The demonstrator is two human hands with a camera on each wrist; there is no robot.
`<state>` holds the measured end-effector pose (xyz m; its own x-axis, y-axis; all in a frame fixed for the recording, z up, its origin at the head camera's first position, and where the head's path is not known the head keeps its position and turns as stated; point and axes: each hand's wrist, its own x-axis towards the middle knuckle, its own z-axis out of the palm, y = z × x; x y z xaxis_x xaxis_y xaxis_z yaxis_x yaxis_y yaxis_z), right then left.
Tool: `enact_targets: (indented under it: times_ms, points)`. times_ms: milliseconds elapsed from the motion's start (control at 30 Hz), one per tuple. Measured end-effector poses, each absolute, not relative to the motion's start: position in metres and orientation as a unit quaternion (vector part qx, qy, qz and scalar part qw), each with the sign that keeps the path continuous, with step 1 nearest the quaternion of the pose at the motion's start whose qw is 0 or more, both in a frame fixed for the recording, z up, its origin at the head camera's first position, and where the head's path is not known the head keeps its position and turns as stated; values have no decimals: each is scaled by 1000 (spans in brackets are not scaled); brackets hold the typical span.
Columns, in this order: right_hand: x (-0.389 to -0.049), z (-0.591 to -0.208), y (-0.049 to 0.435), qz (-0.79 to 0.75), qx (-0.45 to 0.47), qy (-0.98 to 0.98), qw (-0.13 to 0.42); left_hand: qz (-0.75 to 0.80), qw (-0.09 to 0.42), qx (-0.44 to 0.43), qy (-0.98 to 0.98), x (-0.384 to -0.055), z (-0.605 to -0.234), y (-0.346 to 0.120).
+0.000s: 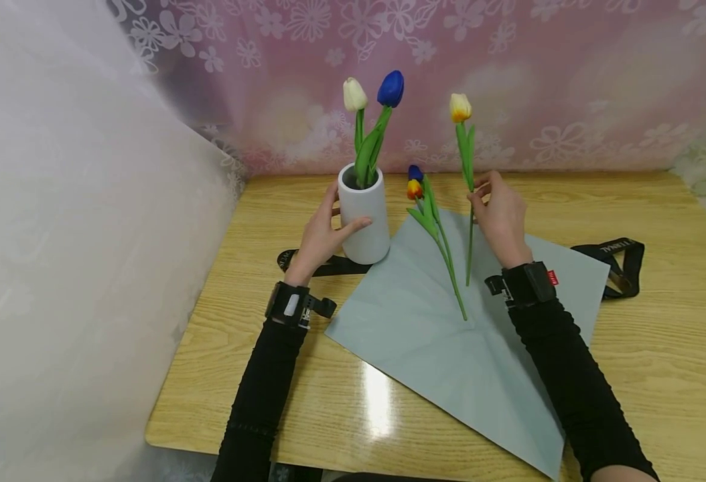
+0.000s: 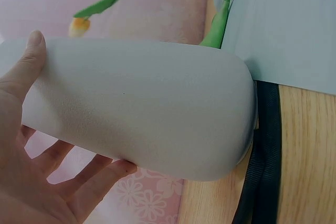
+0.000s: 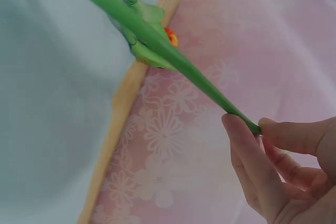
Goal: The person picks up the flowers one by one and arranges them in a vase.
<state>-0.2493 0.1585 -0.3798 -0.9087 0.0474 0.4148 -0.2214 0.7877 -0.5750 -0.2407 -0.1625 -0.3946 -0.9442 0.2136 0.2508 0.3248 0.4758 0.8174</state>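
Note:
My left hand (image 1: 319,237) grips a white vase (image 1: 365,227) from its left side, thumb across the front and fingers around the back. In the left wrist view the thumb and fingers lie along opposite sides of the vase (image 2: 147,98). A white tulip (image 1: 355,95) and a blue tulip (image 1: 391,89) stand in it. To the right, my right hand (image 1: 502,215) pinches the green stem of a yellow-and-white tulip (image 1: 460,108), held upright above the paper. The right wrist view shows thumb and fingertips on that stem (image 3: 157,45).
Grey-blue wrapping paper (image 1: 437,361) covers the table's middle. On it lie an orange-red tulip (image 1: 414,189) and a blue tulip (image 1: 415,173). Black straps (image 1: 632,268) lie at the paper's right and beneath the vase. A pink floral curtain (image 1: 293,87) hangs behind the wooden table (image 1: 678,348).

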Motion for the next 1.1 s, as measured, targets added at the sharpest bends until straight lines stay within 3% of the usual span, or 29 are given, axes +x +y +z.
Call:
enact_targets:
  times_ms: [1100]
  points:
    - [-233,-331,130,474,115,-779,394,-483,60,-157,-860,-241,-393,-162]
